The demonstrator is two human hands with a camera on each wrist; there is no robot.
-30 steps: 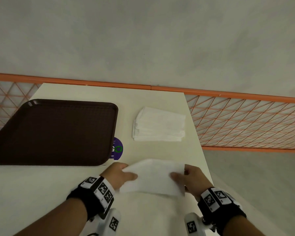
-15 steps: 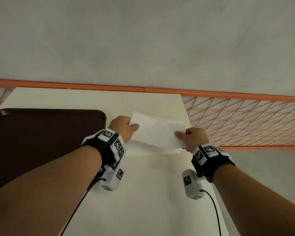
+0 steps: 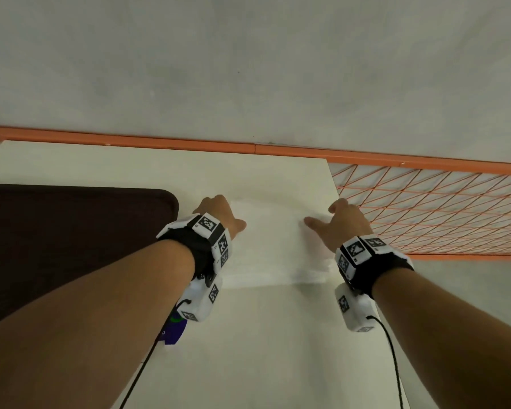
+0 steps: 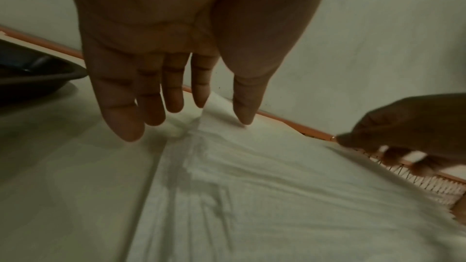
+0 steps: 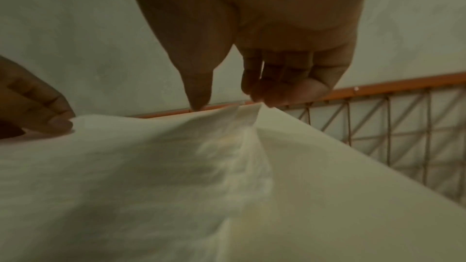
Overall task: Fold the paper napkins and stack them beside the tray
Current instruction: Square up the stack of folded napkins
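A stack of folded white paper napkins (image 3: 277,249) lies on the cream table just right of the dark brown tray (image 3: 71,246). Both my hands hover over its far end. My left hand (image 3: 218,214) is at the stack's left edge; the left wrist view shows its fingers (image 4: 153,111) straight and the thumb tip touching the top napkin (image 4: 252,196). My right hand (image 3: 341,216) is at the far right corner, thumb spread wide. In the right wrist view its loosely curled fingertips (image 5: 267,95) just touch the napkin corner (image 5: 248,113), the thumb held apart.
An orange mesh fence (image 3: 425,208) runs close along the table's right edge (image 3: 332,184) and an orange rail along the back. A purple sticker (image 3: 176,330) lies by the tray's near corner. Cables trail from both wrist cameras over the near table.
Both hands carried the folded napkin from the near part of the table forward onto the stack. Their pinch on it has since loosened, and it lies flat.
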